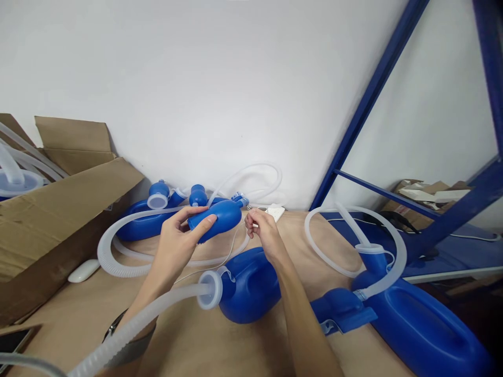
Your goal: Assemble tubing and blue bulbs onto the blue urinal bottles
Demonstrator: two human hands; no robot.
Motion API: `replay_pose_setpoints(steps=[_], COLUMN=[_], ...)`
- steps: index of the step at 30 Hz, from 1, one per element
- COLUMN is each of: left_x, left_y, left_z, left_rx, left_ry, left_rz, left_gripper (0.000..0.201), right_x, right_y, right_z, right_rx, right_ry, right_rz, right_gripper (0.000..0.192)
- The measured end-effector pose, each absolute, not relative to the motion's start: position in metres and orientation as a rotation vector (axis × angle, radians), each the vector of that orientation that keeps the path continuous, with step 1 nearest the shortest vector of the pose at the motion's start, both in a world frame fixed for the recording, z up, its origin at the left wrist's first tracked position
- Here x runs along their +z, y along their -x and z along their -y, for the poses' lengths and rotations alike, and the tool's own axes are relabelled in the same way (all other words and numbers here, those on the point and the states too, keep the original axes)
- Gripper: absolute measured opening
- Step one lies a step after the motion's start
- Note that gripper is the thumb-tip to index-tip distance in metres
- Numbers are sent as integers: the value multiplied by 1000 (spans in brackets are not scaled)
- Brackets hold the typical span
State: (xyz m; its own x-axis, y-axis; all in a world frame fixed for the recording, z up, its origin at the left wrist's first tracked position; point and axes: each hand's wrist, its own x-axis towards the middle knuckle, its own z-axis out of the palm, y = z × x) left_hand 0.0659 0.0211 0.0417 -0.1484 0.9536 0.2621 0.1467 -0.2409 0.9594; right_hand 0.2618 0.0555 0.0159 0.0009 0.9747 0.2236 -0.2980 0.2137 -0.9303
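Above the counter (90, 314), my left hand (176, 246) clasps the blue plastic bulb (218, 217), its neck pointing right toward my right hand (263, 230), whose grip pinches a thin white cord (231, 251).

Count of items in view, by kind.

Hands: two, a left hand (178, 238) and a right hand (264, 229).

Blue plastic bottles: four. One held bottle (220, 217), one near bottle (251, 285) on the table below it, one right bottle (424, 324), and one far bottle (145, 222) by the wall.

Small blue caps or necks behind the held bottle: two, a left cap (159, 191) and a middle cap (198, 195).

White ribbed hoses on the table: at least four; exact number cannot be told where they overlap.

Cardboard boxes: one open box (58, 209) at left, and a second cardboard heap (424, 191) at far right.

White mouse-shaped object (83, 270): one.

Phone (13, 340): one.

Blue metal rack (393, 104): one.
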Motion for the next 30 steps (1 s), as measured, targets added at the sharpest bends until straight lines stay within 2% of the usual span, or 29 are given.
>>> replay_pose_setpoints(steps=[13, 23, 30], left_x=[42, 38, 39], left_y=[-65, -68, -71], left_z=[-19, -19, -21], left_rx=[1445, 1394, 1321], left_ry=[-1500, -1545, -1266], left_rz=[-1335, -1341, -1224], left_gripper=[54, 51, 54], right_x=[21, 12, -9], right_y=[-243, -234, -235], right_z=[-53, -58, -68], right_rx=[1293, 1174, 1051], right_ry=[784, 815, 827], right_rz=[890, 825, 912], right_gripper=[43, 39, 39])
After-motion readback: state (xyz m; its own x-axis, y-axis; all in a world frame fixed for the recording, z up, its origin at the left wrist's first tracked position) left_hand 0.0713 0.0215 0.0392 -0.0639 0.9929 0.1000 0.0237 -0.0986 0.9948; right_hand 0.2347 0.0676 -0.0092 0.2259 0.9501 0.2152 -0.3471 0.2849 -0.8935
